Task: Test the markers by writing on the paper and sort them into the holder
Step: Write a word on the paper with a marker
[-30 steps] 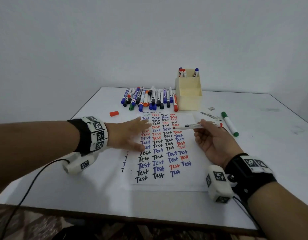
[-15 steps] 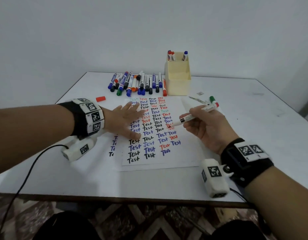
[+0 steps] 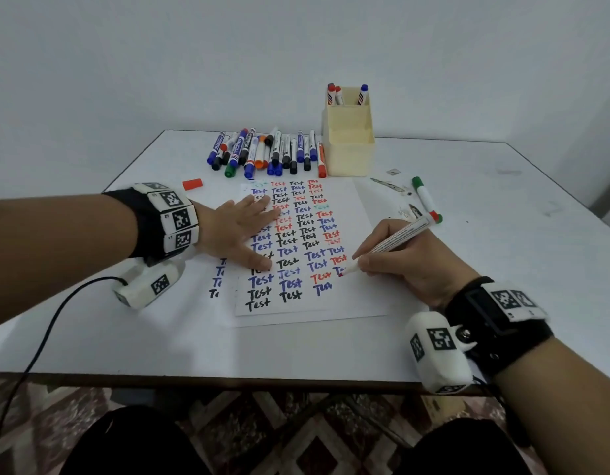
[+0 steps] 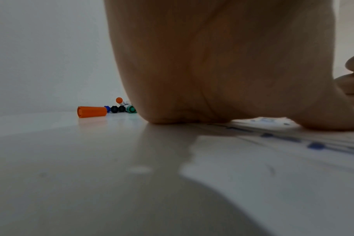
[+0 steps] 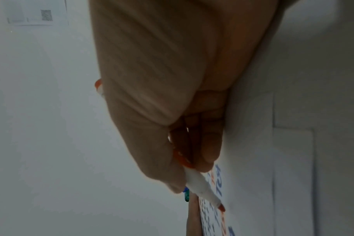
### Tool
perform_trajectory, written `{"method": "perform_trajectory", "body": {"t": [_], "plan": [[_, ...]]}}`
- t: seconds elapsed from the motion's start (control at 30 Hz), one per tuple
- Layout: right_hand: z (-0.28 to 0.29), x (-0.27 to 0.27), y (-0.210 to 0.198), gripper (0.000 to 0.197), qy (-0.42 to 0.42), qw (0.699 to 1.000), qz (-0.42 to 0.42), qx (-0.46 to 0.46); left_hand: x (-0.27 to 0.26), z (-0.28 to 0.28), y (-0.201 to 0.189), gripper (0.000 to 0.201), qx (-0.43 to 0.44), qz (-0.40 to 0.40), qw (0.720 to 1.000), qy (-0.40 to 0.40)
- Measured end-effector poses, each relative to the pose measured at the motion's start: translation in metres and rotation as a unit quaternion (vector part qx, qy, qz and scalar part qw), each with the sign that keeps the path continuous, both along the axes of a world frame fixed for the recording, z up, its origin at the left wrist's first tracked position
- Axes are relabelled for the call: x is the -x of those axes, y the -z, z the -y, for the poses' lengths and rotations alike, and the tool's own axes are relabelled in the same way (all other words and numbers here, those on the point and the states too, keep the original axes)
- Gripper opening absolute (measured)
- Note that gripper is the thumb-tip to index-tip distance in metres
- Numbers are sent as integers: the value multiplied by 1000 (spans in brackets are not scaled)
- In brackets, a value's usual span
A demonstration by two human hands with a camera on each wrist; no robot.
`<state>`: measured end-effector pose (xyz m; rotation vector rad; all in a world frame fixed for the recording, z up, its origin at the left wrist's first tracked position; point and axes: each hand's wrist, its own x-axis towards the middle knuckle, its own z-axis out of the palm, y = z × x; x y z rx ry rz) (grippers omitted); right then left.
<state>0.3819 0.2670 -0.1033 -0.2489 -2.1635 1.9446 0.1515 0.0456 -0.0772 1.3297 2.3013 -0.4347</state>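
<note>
My left hand [image 3: 235, 231] lies flat with fingers spread and straight on the left part of the paper [image 3: 358, 296], pinning it to the table [image 3: 125, 341]; it holds nothing. From the left wrist view the heel of the palm touches the table just at the paper's edge. Up and left of that hand a loose orange cap [image 3: 192, 184] lies on its side on the table, apart from everything else.

Behind the paper a pile of markers [image 3: 269, 154] lies in a rough row, capped in blue, black, orange and green, ending just beside the holder [image 3: 348, 145]. The holder is a cream box with stepped compartments; its tall rear compartment holds three upright markers, two red-capped at the left side and one blue-capped at the right. I cannot tell whether the lower front compartments hold anything.

The paper is filled with columns of "Test" in black, blue and red. My right hand [image 3: 413, 265] is curled round the red marker [image 3: 389, 245] in a writing grip, its uncapped tip touching the paper at the right end of the lower rows. A green marker [image 3: 425, 197] lies on the table beyond that hand, near the red marker's rear end.
</note>
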Motion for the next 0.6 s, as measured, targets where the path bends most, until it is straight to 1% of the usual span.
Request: {"method": "perform_trajectory", "body": {"t": [0.1, 0.3, 0.43, 0.6], "plan": [[3, -1, -2, 12, 1, 999, 10, -36, -1, 0, 0, 151, -2, 0, 1000, 0], [6, -1, -3, 13, 8, 999, 22, -45, -2, -2, -1, 155, 2, -1, 1000, -1], [6, -1, -3, 17, 8, 998, 21, -51, -1, -1, -2, 154, 2, 1, 1000, -1], [5, -1, -3, 18, -11, 997, 31, -74, -1, -1, 0, 153, 1, 1, 1000, -2]]}}
